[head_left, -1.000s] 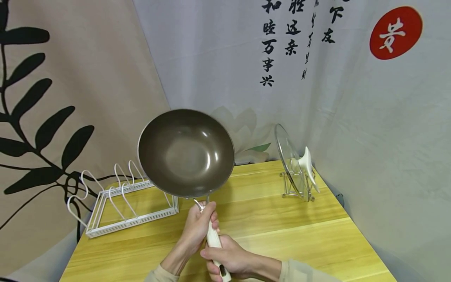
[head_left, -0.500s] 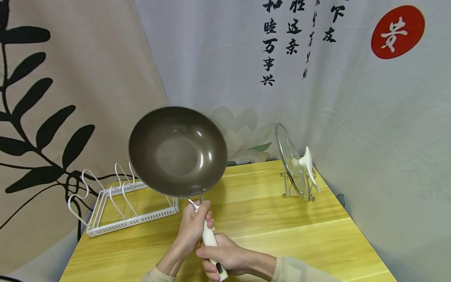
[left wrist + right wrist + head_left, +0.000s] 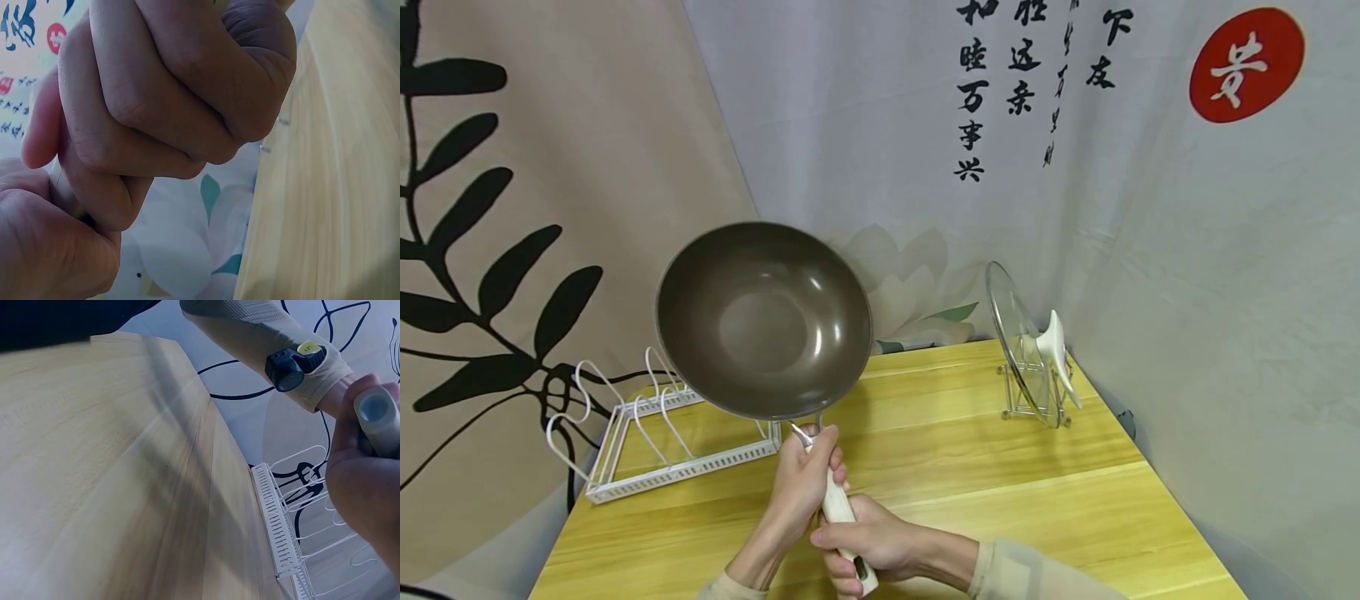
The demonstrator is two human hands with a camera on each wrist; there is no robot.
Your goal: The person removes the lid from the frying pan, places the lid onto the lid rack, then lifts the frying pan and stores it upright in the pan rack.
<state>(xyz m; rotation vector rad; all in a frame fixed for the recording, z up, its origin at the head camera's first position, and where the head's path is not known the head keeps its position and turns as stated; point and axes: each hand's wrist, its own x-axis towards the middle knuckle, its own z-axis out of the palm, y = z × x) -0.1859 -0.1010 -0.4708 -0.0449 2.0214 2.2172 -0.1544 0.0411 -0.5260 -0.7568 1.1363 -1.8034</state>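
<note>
A deep brown wok (image 3: 763, 325) with a pale handle (image 3: 837, 504) is held up over the table, its hollow side facing me. High on the handle, just below the metal fork that joins it to the pan, my left hand (image 3: 802, 479) grips with the thumb laid along the top. My right hand (image 3: 868, 537) grips the lower end, the handle's tip sticking out below it. The left wrist view shows the curled fingers (image 3: 144, 94) of the left hand close up. From the right wrist, the round butt of the handle (image 3: 378, 415) pokes out of the fist.
On the left of the wooden table (image 3: 970, 517) stands a white wire rack (image 3: 685, 475), partly behind the wok. At the back right a glass lid (image 3: 1011, 342) leans upright in a small metal stand (image 3: 1018, 408), with a white knob-like piece (image 3: 1055, 350) beside it. Printed cloth hangs behind.
The wok has drifted left and slightly upward, now covering more of the white rack. Both hands have moved left with it, their grip on the handle the same.
</note>
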